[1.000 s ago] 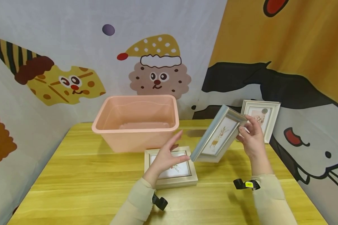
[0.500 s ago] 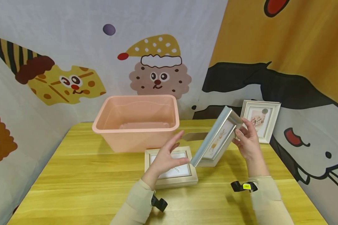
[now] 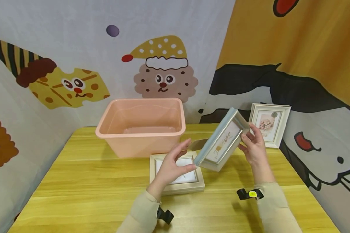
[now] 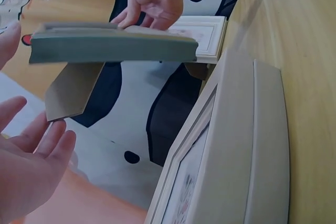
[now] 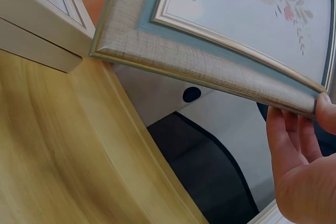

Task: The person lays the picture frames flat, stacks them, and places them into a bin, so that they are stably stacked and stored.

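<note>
A picture frame point(image 3: 223, 142) with a blue-grey outer edge and a deer print is held tilted above the table. My right hand point(image 3: 254, 149) pinches its right edge between thumb and fingers. Behind the frame sticks out its brown stand leg point(image 4: 73, 90). My left hand point(image 3: 170, 166) is spread at the frame's lower left, thumb near the corner. In the left wrist view, its fingertips meet the leg's end; whether they press on it I cannot tell. Under the left hand lies a cream picture frame point(image 3: 182, 187), face up, partly covered by that hand.
A pink plastic bin point(image 3: 140, 145) stands at the back left of the wooden table point(image 3: 84, 194). At the back right, a white picture frame point(image 3: 280, 129) leans upright, partly behind the right hand. A cartoon-printed cloth point(image 3: 84, 42) hangs behind the table.
My right hand has moved left with the held frame, and its tilt has shifted slightly. The stand leg now reaches the left hand's fingers. The left hand has barely moved.
</note>
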Motion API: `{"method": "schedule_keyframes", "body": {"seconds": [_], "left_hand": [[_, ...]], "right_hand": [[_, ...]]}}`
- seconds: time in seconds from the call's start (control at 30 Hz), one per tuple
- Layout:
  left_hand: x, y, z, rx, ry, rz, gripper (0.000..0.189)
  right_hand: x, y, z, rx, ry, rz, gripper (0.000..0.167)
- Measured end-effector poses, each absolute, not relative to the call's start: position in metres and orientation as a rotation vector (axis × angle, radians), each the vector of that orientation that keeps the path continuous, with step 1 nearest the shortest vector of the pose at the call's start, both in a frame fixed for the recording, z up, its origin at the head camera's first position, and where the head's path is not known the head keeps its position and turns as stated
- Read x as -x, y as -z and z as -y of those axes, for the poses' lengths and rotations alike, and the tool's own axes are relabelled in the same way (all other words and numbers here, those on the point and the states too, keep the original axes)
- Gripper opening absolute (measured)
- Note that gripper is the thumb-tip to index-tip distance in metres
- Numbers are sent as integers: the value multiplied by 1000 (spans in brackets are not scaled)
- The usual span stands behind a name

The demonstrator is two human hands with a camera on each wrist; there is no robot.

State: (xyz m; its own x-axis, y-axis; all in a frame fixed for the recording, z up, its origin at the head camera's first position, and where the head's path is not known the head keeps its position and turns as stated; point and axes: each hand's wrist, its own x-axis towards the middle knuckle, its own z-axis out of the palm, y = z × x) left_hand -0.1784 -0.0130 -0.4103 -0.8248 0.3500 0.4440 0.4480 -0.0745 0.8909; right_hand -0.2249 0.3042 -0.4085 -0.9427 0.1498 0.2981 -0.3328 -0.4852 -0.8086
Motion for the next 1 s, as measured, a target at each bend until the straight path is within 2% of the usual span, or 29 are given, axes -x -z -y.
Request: {"method": "schedule_keyframes", "body": {"seconds": [0.5, 1.0], "left_hand": [[178, 416, 9, 917, 2052, 1962, 71], [178, 423, 11, 855, 2097, 1863, 51]], "right_hand": [[224, 411, -293, -124, -2465, 1395, 43], [221, 414, -281, -12, -2414, 1467, 44]]}}
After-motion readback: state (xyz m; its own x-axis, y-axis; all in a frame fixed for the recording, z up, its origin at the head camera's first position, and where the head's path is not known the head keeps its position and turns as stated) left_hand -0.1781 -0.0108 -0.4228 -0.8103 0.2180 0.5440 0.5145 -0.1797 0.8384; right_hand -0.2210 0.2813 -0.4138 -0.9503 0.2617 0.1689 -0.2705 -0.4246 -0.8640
